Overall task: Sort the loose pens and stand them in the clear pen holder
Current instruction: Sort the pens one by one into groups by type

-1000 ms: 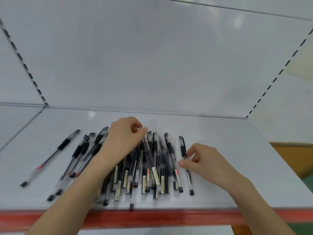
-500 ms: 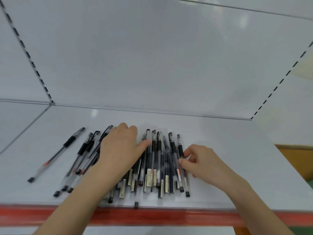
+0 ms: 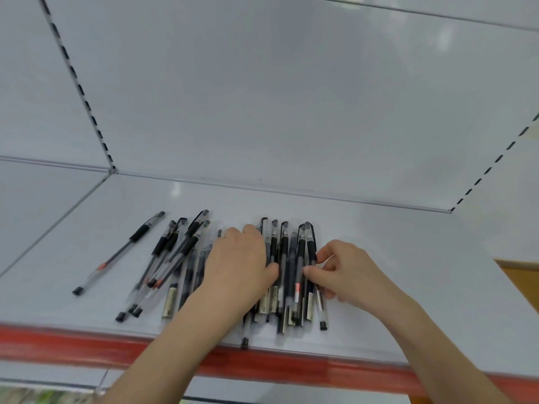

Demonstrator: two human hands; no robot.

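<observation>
I am pressing my left hand [image 3: 239, 266] flat on the heap of pens [image 3: 287, 258], probably to stop them rolling off the shelf [image 3: 393, 246]. My right hand [image 3: 347, 272] is pinching the rightmost pen [image 3: 311, 249] to tuck it in. One lone pen [image 3: 122, 252] and about five fanned pens [image 3: 172, 258] are lying to the left. The heap is overlapping too much to count. The clear pen holder is not showing.

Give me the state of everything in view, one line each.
left hand, flat on the pen pile, fingers straight.
right hand, thumb and forefinger pinching the pile's right edge.
pen pile, lying flat, roughly parallel.
side pens, fanned, left of pile.
lone pen, lying apart, far left.
</observation>
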